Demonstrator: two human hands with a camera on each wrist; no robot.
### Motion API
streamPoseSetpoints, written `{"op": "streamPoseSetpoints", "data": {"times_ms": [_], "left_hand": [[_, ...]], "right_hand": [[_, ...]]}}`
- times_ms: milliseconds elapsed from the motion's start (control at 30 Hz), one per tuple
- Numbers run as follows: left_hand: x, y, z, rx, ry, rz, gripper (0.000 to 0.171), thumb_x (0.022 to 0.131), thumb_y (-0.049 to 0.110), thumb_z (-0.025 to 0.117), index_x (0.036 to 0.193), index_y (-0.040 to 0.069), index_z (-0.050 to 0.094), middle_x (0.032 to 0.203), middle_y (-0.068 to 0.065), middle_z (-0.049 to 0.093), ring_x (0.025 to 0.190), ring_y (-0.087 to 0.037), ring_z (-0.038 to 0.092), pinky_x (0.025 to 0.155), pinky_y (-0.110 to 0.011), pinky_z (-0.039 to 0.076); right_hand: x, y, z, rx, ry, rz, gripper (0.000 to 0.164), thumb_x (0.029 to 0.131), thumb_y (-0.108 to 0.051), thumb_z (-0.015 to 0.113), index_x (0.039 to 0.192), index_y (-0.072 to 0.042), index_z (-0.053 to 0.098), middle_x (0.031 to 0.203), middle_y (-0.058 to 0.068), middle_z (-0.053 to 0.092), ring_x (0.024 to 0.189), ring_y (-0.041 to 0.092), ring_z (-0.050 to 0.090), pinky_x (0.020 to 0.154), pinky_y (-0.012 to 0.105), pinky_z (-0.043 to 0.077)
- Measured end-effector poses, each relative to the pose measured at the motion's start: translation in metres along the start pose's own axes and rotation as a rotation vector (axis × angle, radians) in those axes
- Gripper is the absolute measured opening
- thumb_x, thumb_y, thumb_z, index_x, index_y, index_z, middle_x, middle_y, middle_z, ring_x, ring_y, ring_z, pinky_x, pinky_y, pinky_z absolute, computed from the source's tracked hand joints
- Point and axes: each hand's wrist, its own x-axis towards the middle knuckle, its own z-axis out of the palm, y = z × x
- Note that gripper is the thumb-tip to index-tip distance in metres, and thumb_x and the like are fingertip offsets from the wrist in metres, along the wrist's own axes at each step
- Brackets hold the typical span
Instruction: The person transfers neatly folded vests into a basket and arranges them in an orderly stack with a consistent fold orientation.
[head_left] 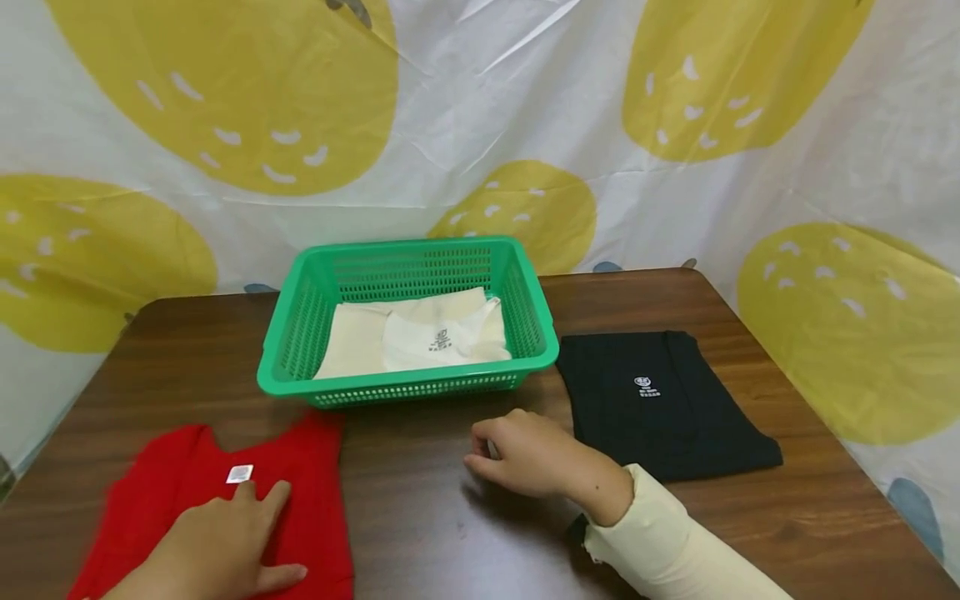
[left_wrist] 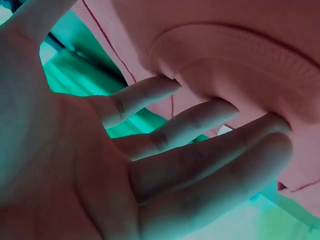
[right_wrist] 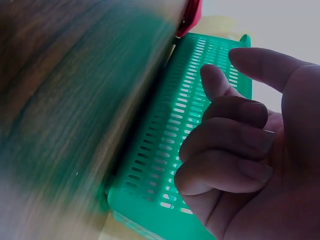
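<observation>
A folded red garment (head_left: 318, 508) with a small white label lies at the front left of the table. My left hand (head_left: 213, 542) is over it with fingers spread. In the left wrist view, the fingertips appear to touch the garment (left_wrist: 240, 55) near its curved neckline seam. My right hand (head_left: 525, 454) is in front of the green basket (head_left: 420, 383), loosely curled with nothing in it. The right wrist view shows the basket's slotted side (right_wrist: 165, 135) beyond those curled fingers. Inside the basket lies a folded cream garment (head_left: 360, 333) with a dark print.
A folded black garment (head_left: 637, 425) with a small white print lies to the right, beside the right forearm. The brown wooden table (head_left: 420, 500) ends at the back against a white curtain (head_left: 480, 108) with yellow fruit shapes. A dark scrap shows under the right cuff.
</observation>
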Motion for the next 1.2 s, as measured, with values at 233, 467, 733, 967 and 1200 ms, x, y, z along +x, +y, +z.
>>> {"op": "streamPoseSetpoints", "data": {"times_ms": [233, 467, 733, 967, 1200], "left_hand": [[-0.001, 0.039, -0.003, -0.018, -0.018, 0.048, 0.094, 0.063, 0.06, 0.086, 0.131, 0.003, 0.056, 0.123, -0.028, 0.061, 0.092, -0.042, 0.066, 0.075, -0.058, 0.057], [0.006, 0.081, -0.003, 0.046, 0.029, 0.097, 0.09, 0.064, 0.06, 0.085, 0.13, 0.003, 0.058, 0.115, -0.022, 0.064, 0.09, -0.036, 0.068, 0.07, -0.051, 0.06], [0.014, 0.119, -0.011, 0.15, 0.027, 0.139, 0.085, 0.069, 0.064, 0.08, 0.13, 0.008, 0.06, 0.116, -0.017, 0.066, 0.095, -0.032, 0.068, 0.075, -0.044, 0.061], [0.018, 0.135, -0.03, 0.201, -0.017, 0.255, 0.077, 0.066, 0.051, 0.087, 0.129, 0.013, 0.063, 0.112, -0.01, 0.068, 0.092, -0.025, 0.065, 0.08, -0.042, 0.06], [0.023, 0.155, -0.037, 0.351, 0.027, 0.345, 0.08, 0.066, 0.055, 0.086, 0.133, 0.018, 0.064, 0.121, -0.007, 0.069, 0.093, -0.023, 0.069, 0.079, -0.039, 0.06]], "right_hand": [[0.001, 0.003, 0.0, -0.024, -0.013, 0.007, 0.02, 0.097, -0.035, 0.064, 0.081, -0.023, 0.062, 0.064, -0.012, 0.055, 0.059, 0.003, 0.052, 0.055, 0.025, 0.044], [-0.001, 0.005, -0.002, -0.037, -0.022, 0.01, 0.02, 0.096, -0.034, 0.065, 0.08, -0.022, 0.063, 0.063, -0.012, 0.054, 0.06, 0.004, 0.052, 0.055, 0.025, 0.043], [-0.001, 0.009, -0.005, -0.052, -0.009, 0.013, 0.017, 0.096, -0.032, 0.065, 0.084, -0.02, 0.064, 0.061, -0.012, 0.054, 0.06, 0.005, 0.051, 0.054, 0.025, 0.043], [-0.003, 0.012, -0.01, -0.065, -0.012, 0.038, 0.014, 0.096, -0.03, 0.065, 0.086, -0.02, 0.065, 0.064, -0.012, 0.055, 0.061, 0.006, 0.052, 0.056, 0.025, 0.044], [-0.003, 0.016, -0.013, -0.107, -0.011, 0.09, 0.02, 0.095, -0.031, 0.066, 0.079, -0.021, 0.059, 0.06, -0.009, 0.053, 0.056, 0.009, 0.05, 0.052, 0.027, 0.039]]}}
